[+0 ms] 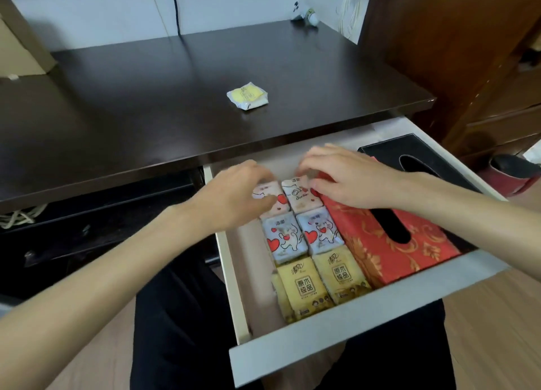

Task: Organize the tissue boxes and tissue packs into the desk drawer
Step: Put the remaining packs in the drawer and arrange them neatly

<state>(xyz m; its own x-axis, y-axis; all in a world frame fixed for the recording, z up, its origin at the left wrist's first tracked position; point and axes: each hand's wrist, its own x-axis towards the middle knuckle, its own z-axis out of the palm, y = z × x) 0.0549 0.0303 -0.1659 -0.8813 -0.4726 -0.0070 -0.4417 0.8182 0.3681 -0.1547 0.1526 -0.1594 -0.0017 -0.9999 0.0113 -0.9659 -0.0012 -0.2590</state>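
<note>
The white desk drawer (351, 328) stands pulled out. Inside it lie two rows of tissue packs: two pink packs (298, 198) at the back, two blue heart packs (285, 237) in the middle, yellow packs (303, 287) at the front. A red patterned tissue box (377, 243) lies to their right, and a black tissue box (409, 155) beyond it. My left hand (231, 195) rests on the left pink pack. My right hand (348, 177) touches the right pink pack and the red box's far end. One yellow pack (247, 96) remains on the dark desk top.
The dark desk top (146, 111) reaches over the drawer's back part. A cardboard box (17, 47) stands at the far left, a small figurine (306, 16) at the back. A brown wooden cabinet (468, 67) is on the right. My legs sit under the drawer.
</note>
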